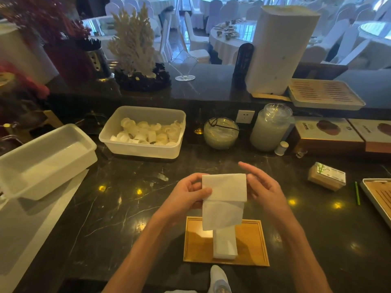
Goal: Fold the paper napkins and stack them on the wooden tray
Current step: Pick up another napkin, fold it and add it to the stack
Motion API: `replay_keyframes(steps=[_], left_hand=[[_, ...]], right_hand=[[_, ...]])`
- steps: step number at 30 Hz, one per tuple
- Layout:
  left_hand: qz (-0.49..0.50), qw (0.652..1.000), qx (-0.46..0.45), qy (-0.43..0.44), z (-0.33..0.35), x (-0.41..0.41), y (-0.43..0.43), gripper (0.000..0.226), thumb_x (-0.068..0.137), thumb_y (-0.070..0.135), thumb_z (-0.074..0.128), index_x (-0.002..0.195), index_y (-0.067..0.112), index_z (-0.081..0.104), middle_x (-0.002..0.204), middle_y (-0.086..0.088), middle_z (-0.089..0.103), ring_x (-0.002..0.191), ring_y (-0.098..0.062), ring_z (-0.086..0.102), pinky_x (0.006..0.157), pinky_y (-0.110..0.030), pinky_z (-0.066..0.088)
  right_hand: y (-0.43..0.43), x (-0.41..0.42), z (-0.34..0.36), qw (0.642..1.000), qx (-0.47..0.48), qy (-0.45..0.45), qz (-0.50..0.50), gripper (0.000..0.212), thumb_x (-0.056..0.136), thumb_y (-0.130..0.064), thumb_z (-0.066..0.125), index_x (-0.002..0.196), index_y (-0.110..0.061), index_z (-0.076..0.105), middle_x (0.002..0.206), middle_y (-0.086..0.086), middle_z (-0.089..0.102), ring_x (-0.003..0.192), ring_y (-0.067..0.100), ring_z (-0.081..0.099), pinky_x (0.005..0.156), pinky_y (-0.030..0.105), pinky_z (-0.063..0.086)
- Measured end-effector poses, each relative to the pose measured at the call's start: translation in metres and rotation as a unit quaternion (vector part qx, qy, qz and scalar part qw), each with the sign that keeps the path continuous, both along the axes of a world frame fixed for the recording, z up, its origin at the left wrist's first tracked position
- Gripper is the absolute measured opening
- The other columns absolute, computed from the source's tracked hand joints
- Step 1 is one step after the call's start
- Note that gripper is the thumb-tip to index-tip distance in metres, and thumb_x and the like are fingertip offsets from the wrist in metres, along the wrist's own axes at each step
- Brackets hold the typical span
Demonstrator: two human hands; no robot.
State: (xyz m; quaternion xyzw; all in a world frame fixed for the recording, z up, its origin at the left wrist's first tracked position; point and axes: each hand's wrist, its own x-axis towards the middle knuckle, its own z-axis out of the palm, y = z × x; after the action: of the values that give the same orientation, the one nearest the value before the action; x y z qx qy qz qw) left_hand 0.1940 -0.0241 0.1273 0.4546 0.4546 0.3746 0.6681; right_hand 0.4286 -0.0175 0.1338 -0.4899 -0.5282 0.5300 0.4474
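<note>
A white paper napkin (224, 199) hangs in the air above the dark counter, partly folded so its top flap overlaps the lower sheet. My left hand (188, 197) pinches its left edge between thumb and fingers. My right hand (262, 187) is at the napkin's right edge with fingers spread; its grip is hidden behind the paper. Below them lies the wooden tray (251, 242), and on it rests a narrow stack of folded napkins (225, 245).
A pack of napkins (326, 176) lies at the right, with a green pen (357, 193) and a slatted tray (378, 197) beyond. White plastic tubs (143, 132) (42, 161) stand at the left and back, glass jars (270, 127) behind.
</note>
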Motion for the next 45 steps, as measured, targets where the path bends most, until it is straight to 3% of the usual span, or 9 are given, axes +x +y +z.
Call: replay_keyframes(steps=[2, 4, 17, 24, 31, 35, 39, 42, 45], left_hand=[[0.008, 1.000, 0.010, 0.004, 0.002, -0.002, 0.003, 0.032, 0.091, 0.019, 0.072, 0.121, 0.026, 0.064, 0.116, 0.001, 0.076, 0.109, -0.020, 0.074, 0.082, -0.036, 0.064], [0.015, 1.000, 0.017, 0.009, 0.005, -0.002, 0.005, 0.031, 0.091, 0.019, 0.073, 0.120, 0.026, 0.064, 0.115, 0.002, 0.077, 0.109, -0.020, 0.074, 0.081, -0.036, 0.065], [0.032, 0.999, 0.019, 0.015, 0.016, 0.000, 0.004, 0.025, 0.095, 0.017, 0.066, 0.107, 0.039, 0.073, 0.106, 0.012, 0.077, 0.105, -0.010, 0.074, 0.075, -0.028, 0.064], [0.032, 0.999, 0.020, -0.007, 0.015, 0.000, 0.003, 0.017, 0.091, 0.014, 0.069, 0.084, 0.023, 0.081, 0.120, 0.017, 0.072, 0.117, -0.011, 0.065, 0.084, -0.026, 0.061], [0.075, 0.994, -0.035, -0.071, 0.014, 0.004, 0.001, 0.022, 0.102, 0.025, 0.055, 0.122, 0.025, 0.063, 0.121, -0.004, 0.073, 0.111, -0.016, 0.072, 0.077, -0.024, 0.061], [0.032, 0.997, -0.062, -0.033, 0.014, 0.003, -0.001, 0.029, 0.098, 0.039, 0.058, 0.123, 0.025, 0.064, 0.123, -0.005, 0.068, 0.112, -0.021, 0.070, 0.074, -0.024, 0.061], [0.004, 0.998, -0.056, -0.004, 0.008, 0.000, -0.003, 0.025, 0.091, 0.022, 0.073, 0.115, 0.028, 0.068, 0.120, -0.001, 0.068, 0.108, -0.019, 0.073, 0.072, -0.030, 0.064], [0.019, 0.999, -0.039, 0.014, 0.006, -0.001, -0.004, 0.025, 0.090, 0.018, 0.074, 0.112, 0.026, 0.066, 0.118, 0.000, 0.069, 0.106, -0.015, 0.073, 0.070, -0.028, 0.063], [0.066, 0.997, -0.015, 0.031, 0.004, 0.000, -0.003, 0.023, 0.092, 0.015, 0.072, 0.110, 0.024, 0.061, 0.117, -0.002, 0.064, 0.104, -0.022, 0.072, 0.068, -0.026, 0.063]], right_hand=[[0.001, -0.001, -0.002, 0.996, -0.064, 0.043, 0.039, 0.032, 0.098, -0.046, 0.054, 0.129, -0.048, 0.059, 0.112, -0.009, 0.075, 0.105, 0.011, 0.072, 0.076, 0.029, 0.063], [0.001, -0.002, -0.004, 0.993, -0.087, 0.035, 0.069, 0.031, 0.090, -0.051, 0.061, 0.121, -0.049, 0.064, 0.115, -0.011, 0.074, 0.106, 0.011, 0.073, 0.074, 0.028, 0.063], [0.007, -0.007, 0.001, 0.998, -0.060, 0.005, 0.015, 0.021, 0.090, -0.025, 0.071, 0.097, -0.044, 0.075, 0.100, -0.013, 0.078, 0.096, 0.007, 0.074, 0.066, 0.019, 0.061], [0.007, -0.001, -0.005, 0.998, -0.061, -0.019, 0.010, 0.028, 0.094, -0.006, 0.065, 0.084, -0.028, 0.080, 0.104, -0.020, 0.073, 0.110, 0.016, 0.065, 0.079, 0.032, 0.064], [0.008, 0.000, -0.007, 0.997, -0.009, -0.079, -0.001, 0.043, 0.095, 0.000, 0.061, 0.072, -0.032, 0.078, 0.096, -0.023, 0.071, 0.106, 0.013, 0.065, 0.071, 0.023, 0.063], [0.011, -0.001, -0.008, 0.994, 0.005, -0.102, 0.030, 0.044, 0.094, 0.000, 0.062, 0.068, -0.033, 0.075, 0.099, -0.026, 0.068, 0.109, 0.014, 0.063, 0.071, 0.024, 0.063], [0.011, -0.004, -0.008, 0.994, 0.008, -0.103, 0.044, 0.037, 0.096, -0.007, 0.063, 0.079, -0.038, 0.076, 0.102, -0.025, 0.068, 0.109, 0.018, 0.065, 0.069, 0.024, 0.063], [0.009, -0.009, -0.006, 0.998, -0.034, -0.001, 0.051, 0.024, 0.101, -0.034, 0.057, 0.120, -0.045, 0.066, 0.114, -0.016, 0.072, 0.110, 0.012, 0.069, 0.075, 0.026, 0.063], [0.008, -0.015, -0.005, 0.991, -0.100, 0.063, 0.065, 0.041, 0.093, -0.055, 0.060, 0.133, -0.050, 0.054, 0.122, -0.008, 0.071, 0.111, 0.012, 0.070, 0.079, 0.031, 0.062]])
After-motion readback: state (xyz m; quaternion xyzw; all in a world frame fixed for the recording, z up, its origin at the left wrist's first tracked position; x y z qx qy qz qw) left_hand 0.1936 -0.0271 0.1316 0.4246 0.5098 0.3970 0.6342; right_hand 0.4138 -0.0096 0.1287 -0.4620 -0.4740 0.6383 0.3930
